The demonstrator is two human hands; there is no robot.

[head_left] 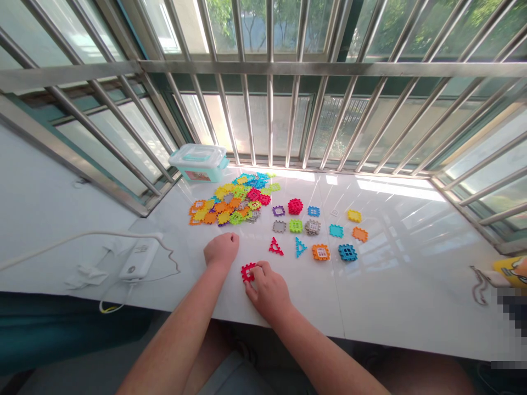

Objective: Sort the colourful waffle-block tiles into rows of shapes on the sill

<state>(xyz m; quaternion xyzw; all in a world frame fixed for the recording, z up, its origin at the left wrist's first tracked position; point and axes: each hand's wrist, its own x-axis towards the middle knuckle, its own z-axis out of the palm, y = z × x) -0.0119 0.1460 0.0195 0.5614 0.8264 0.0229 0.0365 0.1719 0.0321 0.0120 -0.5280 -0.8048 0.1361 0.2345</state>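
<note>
My right hand (268, 288) pinches a red square toy block (247, 271) flat on the white sill (411, 263), near its front edge. My left hand (221, 249) rests beside it as a loose fist, with nothing visible inside. Just beyond lie a red triangle block (275, 247) and a blue triangle block (300, 248). Several single blocks are spread out behind them, among them an orange square (320, 252) and a blue square (347, 252). A mixed pile of coloured blocks (233, 203) lies further back on the left.
A pale blue lidded storage box (199, 162) stands behind the pile by the metal window bars (269, 115). A white power bank (139, 259) with trailing cables lies at the left. A yellow object (511, 270) and a cord sit at the right edge.
</note>
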